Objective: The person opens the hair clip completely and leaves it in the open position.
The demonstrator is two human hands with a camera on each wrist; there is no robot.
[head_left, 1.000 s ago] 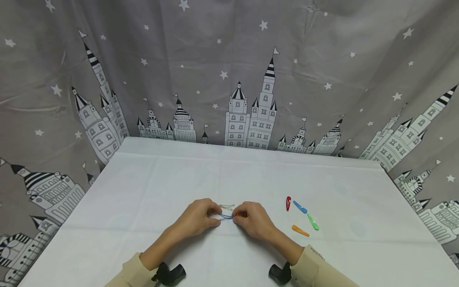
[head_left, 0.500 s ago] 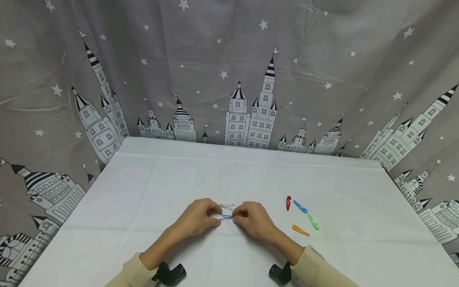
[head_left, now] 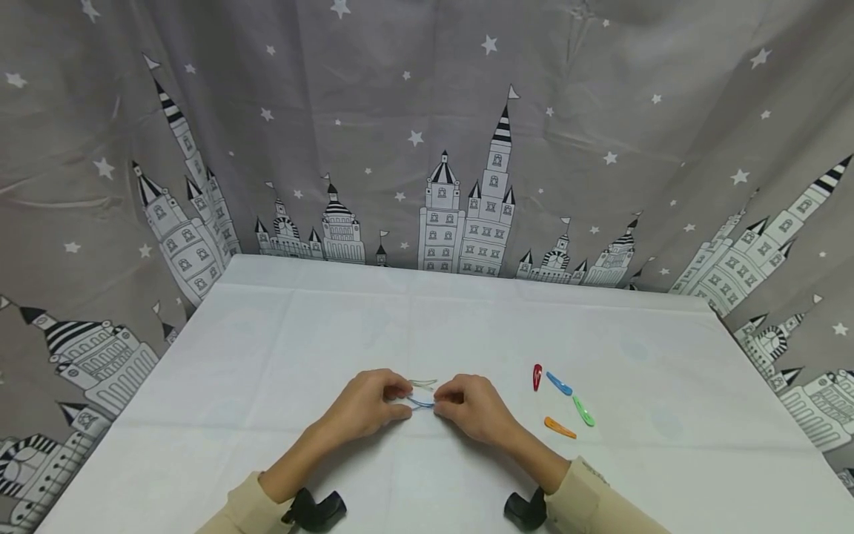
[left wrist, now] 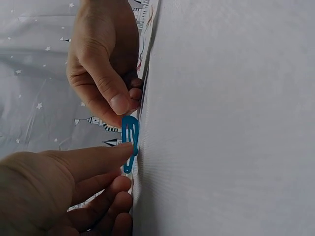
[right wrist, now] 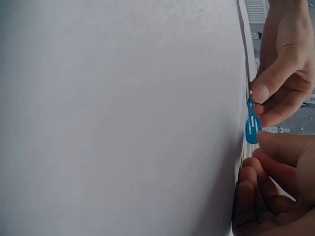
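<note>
Surface: white, faint crease lines. On its right part, four small hair clips. Red clip lies lengthwise toward the rear edge; blue clip just right of it, slanted. Green clip continues the slant, its end at the blue one's; contact cannot be told. Orange clip apart, nearer the front edge. Grey curtain behind and along both sides, wrinkled, printed with white stars and black-and-white castles.
</note>
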